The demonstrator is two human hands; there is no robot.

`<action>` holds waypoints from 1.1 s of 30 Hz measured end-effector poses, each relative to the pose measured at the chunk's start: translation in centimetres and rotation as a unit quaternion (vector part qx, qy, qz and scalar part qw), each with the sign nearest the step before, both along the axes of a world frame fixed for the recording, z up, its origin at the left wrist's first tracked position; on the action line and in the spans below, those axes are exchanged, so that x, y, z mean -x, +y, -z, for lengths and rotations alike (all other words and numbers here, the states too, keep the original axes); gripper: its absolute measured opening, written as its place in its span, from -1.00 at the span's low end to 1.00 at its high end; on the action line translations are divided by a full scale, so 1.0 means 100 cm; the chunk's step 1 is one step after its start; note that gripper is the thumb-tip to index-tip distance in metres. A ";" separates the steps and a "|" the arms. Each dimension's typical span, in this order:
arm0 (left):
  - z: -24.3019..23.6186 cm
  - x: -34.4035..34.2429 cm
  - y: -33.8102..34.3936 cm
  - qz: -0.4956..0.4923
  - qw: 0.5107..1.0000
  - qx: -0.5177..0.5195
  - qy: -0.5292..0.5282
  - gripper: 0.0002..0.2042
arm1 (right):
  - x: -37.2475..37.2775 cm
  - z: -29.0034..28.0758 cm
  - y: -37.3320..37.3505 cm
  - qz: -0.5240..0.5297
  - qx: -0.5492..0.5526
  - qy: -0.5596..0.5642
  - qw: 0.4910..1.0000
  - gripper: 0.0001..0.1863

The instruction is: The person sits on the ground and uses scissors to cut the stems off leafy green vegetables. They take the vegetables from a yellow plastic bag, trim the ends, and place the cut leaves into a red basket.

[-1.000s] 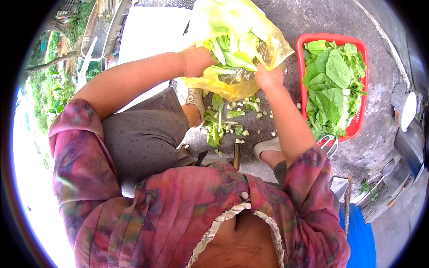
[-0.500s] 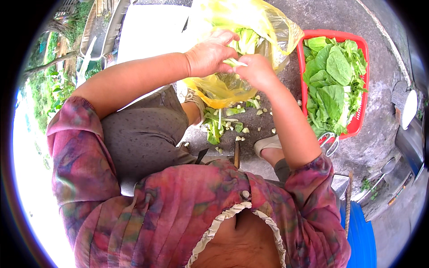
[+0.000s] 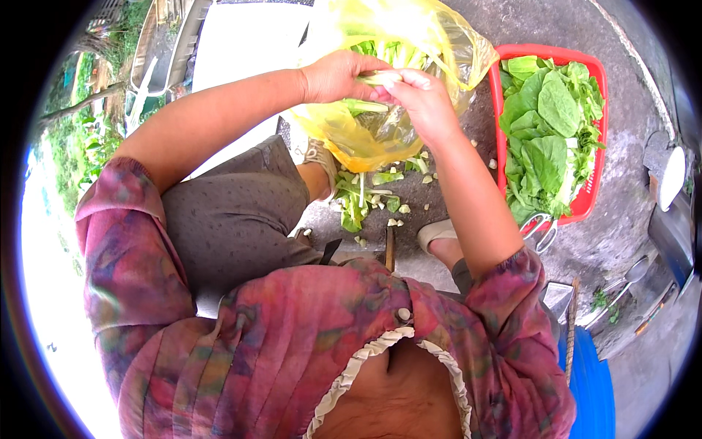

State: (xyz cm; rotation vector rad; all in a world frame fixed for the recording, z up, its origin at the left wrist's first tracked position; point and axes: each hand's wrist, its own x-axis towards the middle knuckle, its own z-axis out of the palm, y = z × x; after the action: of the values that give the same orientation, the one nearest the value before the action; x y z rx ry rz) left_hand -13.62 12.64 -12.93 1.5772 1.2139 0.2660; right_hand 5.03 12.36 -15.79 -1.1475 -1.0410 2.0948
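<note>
Right hand (image 3: 428,106) has left the yellow bag (image 3: 345,139) to meet left hand (image 3: 333,77); both pinch a pale stalk (image 3: 378,77), apparently steadying it from either side.

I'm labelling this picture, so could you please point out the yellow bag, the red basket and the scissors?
Yellow bag (image 3: 349,139), head view: lower side.
Red basket (image 3: 548,51), head view: far rim.
Scissors (image 3: 553,235), head view: handle loop.
</note>
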 end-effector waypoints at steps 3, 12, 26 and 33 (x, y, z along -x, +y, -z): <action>0.003 0.018 0.018 0.029 0.990 0.086 0.104 -0.75 | 0.016 0.003 0.007 0.021 -0.023 -0.029 0.999 -0.79; 0.004 0.050 0.012 -0.067 0.972 0.189 0.125 -0.81 | 0.057 0.114 -0.040 -0.215 -0.220 -0.428 0.850 -0.75; 0.022 0.051 0.010 0.078 0.987 -0.127 0.055 -0.60 | 0.041 -0.009 0.005 -0.030 -0.434 -0.209 0.876 -0.88; 0.016 0.055 0.008 -0.002 0.996 0.023 0.085 -0.69 | 0.032 0.044 -0.016 -0.082 -0.260 -0.265 0.925 -0.84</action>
State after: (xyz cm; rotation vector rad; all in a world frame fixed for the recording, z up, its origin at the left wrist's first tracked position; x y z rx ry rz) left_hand -19.14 13.47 -14.53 1.5833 1.3449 0.1065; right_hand 1.80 10.77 -20.21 -1.4000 -1.8629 1.4797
